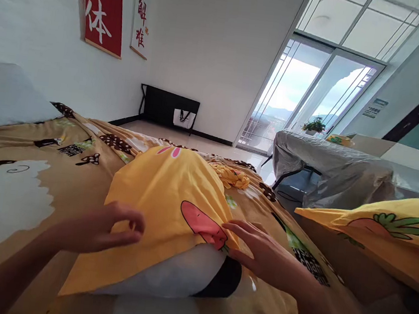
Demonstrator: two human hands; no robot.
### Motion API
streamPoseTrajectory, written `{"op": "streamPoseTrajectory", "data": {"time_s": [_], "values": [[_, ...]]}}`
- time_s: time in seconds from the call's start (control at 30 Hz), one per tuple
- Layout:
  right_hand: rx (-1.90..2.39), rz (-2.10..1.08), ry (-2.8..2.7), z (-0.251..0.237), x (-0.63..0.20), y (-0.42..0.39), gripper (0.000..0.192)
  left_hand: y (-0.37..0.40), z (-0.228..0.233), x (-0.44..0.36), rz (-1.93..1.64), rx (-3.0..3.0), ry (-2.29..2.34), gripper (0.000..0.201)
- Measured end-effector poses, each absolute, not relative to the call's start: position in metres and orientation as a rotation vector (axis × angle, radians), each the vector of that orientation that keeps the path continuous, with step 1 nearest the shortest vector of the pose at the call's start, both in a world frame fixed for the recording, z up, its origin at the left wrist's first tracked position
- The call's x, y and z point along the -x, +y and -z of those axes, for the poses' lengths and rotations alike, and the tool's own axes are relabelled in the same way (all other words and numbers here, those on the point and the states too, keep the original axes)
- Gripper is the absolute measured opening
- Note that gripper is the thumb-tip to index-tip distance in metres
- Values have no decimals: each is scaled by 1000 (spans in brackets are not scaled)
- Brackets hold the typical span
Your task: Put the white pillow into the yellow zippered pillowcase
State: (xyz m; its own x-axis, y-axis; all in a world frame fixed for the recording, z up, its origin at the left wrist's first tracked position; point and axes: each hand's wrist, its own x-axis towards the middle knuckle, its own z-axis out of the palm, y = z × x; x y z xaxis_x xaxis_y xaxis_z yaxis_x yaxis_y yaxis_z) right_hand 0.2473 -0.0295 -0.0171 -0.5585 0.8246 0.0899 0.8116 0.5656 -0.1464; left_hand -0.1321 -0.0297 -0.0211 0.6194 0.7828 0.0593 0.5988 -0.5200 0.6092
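Note:
A yellow pillowcase [151,201] with a carrot print lies over a pale grey pillow [169,271]. The pillow's near side, with a black band [220,279], sticks out from under the cloth. Above the case's left part, my left hand [118,230] has loosely curled fingers, a gap between them and the thumb, and nothing in it. My right hand [259,251] rests with fingers stretched out on the case's right edge, beside the carrot print. Its thumb is apart from the fingers, close to the black band.
A patterned brown sheet [91,163] covers the bed. Bunched yellow cloth [232,176] lies beyond the pillow, and carrot-printed yellow cloth [386,227] is at right. A light pillow [8,96] sits far left. Behind stands a plastic-covered table [330,155] bearing a plant [314,124].

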Motion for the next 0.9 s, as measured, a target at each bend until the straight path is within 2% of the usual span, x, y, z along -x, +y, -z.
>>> {"op": "streamPoseTrajectory", "data": {"time_s": [0.17,0.27,0.33,0.4,0.57,0.67,0.77,0.9], "values": [[1097,-215,-2494,-1,-210,51,53,71,16,100,-882,-2353,1305,44],[1174,-258,-2436,13,-193,110,60,125,31,86,-780,-2477,1466,60],[1285,-326,-2449,34,-186,136,64,146,49,78,-609,-2529,1517,62],[1395,-421,-2427,61,-182,148,66,154,71,72,-494,-2527,1539,59],[1433,-508,-2282,101,-182,144,61,153,104,71,-512,-2518,1543,58],[1382,-548,-2263,99,-189,143,59,152,100,76,-469,-2497,1503,55],[1260,-624,-2237,95,-202,151,49,151,89,85,-392,-2478,1449,50],[979,-893,-2094,101,-235,171,38,145,72,112,-340,-2425,1279,47]]}}
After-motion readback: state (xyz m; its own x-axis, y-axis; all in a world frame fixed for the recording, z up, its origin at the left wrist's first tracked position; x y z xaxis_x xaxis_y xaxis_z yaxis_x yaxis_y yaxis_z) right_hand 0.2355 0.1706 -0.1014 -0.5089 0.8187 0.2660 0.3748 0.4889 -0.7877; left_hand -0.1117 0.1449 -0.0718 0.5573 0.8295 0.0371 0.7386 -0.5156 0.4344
